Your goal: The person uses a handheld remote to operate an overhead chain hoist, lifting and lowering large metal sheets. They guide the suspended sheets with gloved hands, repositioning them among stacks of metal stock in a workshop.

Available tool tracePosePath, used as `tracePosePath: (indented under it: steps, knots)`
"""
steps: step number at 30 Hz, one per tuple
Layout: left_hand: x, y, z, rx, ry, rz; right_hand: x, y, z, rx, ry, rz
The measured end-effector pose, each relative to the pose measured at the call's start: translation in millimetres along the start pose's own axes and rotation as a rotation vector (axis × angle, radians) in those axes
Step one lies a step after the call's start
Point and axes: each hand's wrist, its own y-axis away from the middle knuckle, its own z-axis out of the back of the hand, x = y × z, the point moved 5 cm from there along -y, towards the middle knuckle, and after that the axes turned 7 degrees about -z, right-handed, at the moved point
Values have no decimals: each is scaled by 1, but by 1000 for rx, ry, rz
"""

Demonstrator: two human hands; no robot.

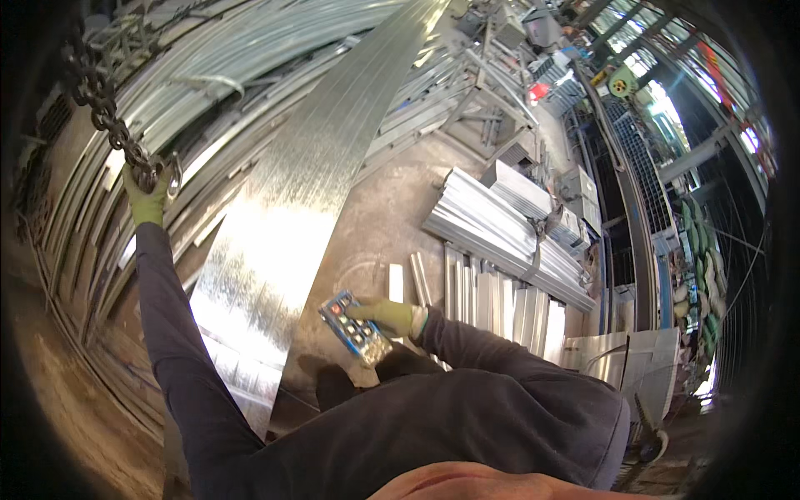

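1. Chain point(104, 115): heavy, dark metal links, running down from the upper left to the left hand point(148, 200); a curved, shiny hook point(175, 173) shows just beside the fingers.
2. Remote control point(354, 332): oblong, blue-edged casing with rows of buttons, one red, tilted within the right hand point(390, 317).
3. Grey container point(543, 30): boxlike, far at the upper right; its contents are too small to tell.
4. Metal panel point(287, 200): long, flat, silvery, finely streaked and glaring, lying between the two hands.
5. Strapped bundle point(500, 237): ribbed, bright metal lengths on the brown floor point(396, 196).
6. Pose: left arm stretched forward, gloved fingers curled around the links; right arm bent across the front, gloved fingers gripping the control.
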Motion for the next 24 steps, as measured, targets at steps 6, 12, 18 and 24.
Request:
tracePosePath:
  steps: [6, 12, 18, 24]
  knots:
    - [16, -10, 36, -111, -626, 2, -41, 6, 15, -83, -54, -54]
    - [64, -12, 43, 91, -84, 16, -51, 15, 15, -11, -10, -32]
    - [96, 10, 53, 171, -37, 74, -56, 6, 16, -55, -66, -100]
    - [124, 5, 59, 269, -26, 237, -55, 1, 15, -102, -127, -131]
